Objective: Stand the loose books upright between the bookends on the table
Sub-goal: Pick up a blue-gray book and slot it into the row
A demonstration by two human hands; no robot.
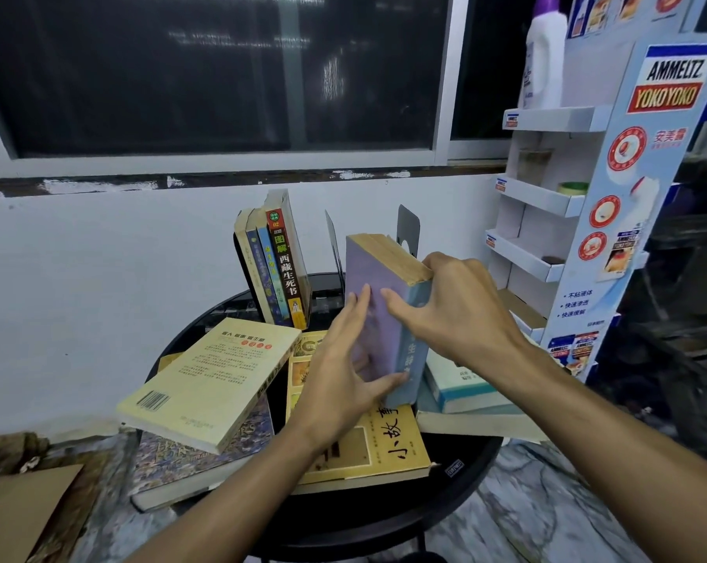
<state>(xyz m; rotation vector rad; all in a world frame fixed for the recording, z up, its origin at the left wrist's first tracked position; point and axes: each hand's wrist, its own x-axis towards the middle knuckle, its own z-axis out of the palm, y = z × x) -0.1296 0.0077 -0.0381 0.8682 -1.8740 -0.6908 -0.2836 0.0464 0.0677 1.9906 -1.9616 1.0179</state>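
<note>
A thick lilac book (378, 278) with a pale blue spine stands upright over the round black table (469, 473). My right hand (457, 306) grips its spine and top edge; my left hand (339, 367) presses flat on its cover with the thumb under the bottom corner. Behind it, several books (276, 266) lean upright at the back left. Two metal bookends show to their right, a dark one (335, 245) edge-on and a grey one (409, 227). Loose books lie flat: a yellow one (209, 379), a patterned one (173, 465), an ochre one (392, 449) and pale ones (465, 388).
A white wall and dark window run behind the table. A cardboard display rack (546, 197) with shelves and a white bottle (544, 54) stands close at the right. Brown cardboard (14, 514) lies on the floor at the lower left.
</note>
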